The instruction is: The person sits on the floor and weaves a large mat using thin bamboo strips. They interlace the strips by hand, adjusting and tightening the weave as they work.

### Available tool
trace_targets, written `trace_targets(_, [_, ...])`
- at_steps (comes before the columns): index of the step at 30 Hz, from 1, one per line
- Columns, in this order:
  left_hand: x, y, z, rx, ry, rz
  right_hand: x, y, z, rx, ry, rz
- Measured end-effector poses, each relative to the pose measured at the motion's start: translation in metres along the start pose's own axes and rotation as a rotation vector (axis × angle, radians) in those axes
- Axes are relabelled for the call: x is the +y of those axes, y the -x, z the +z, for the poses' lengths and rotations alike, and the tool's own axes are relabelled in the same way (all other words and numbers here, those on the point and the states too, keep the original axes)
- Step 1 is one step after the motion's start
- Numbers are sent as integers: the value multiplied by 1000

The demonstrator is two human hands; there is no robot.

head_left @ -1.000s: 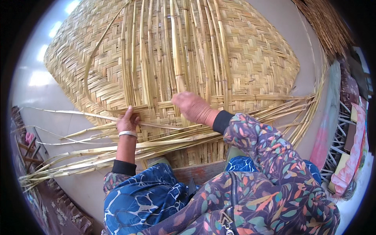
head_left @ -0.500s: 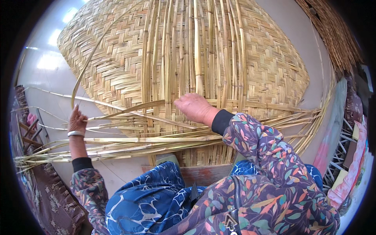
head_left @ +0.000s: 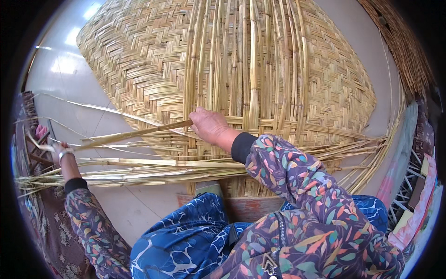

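A large herringbone-woven reed mat (head_left: 144,74) spreads out in front of me. Several long reed strips (head_left: 253,69) run away from me over its middle, lifted off the weave. My right hand (head_left: 211,125) is closed in a pinch on a flat reed strip (head_left: 139,133) at the left side of these lengthwise strips. From there the strip stretches left, nearly straight, to my left hand (head_left: 59,152), which is closed round its far part. My left fingers are slightly blurred. A bundle of loose reed strips (head_left: 195,165) lies crosswise just nearer than my right hand.
A reddish wooden board (head_left: 253,208) lies between my legs, under the mat's near edge. Patterned brown cloth (head_left: 51,218) hangs at the left. On the right stand a metal rack (head_left: 409,172) and a brown bundle of thin stalks (head_left: 395,37). Pale tiled floor (head_left: 125,209) surrounds the mat.
My left hand has swung outward and down to the left, drawing the strip from a raised curve into a nearly straight line. My right hand has shifted slightly left across the mat.
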State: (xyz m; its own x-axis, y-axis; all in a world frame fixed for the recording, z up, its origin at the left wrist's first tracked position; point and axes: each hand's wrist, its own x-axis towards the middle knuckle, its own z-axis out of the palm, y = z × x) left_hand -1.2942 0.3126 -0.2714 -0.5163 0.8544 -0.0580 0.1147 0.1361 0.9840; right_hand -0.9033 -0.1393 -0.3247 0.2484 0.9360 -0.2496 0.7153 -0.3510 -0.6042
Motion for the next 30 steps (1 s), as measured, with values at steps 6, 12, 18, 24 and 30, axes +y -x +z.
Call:
trace_targets(6, [135, 157, 151, -654, -85, 1160, -13, -4, -1, 86, -68, 75])
trace_targets(12, [24, 341, 206, -905, -409, 1102, -16, -9, 0, 176, -191, 243])
trace_targets(18, [-86, 407, 166, -1319, -811, 298, -12, -4, -4, 289, -387, 363])
trace_targets(24, [-75, 408, 168, -1448, -829, -30, -10, -9, -5, 166, -359, 334])
trace_targets(30, [-66, 408, 148, -1491, -380, -470, -1, -11, 0, 161, -408, 367])
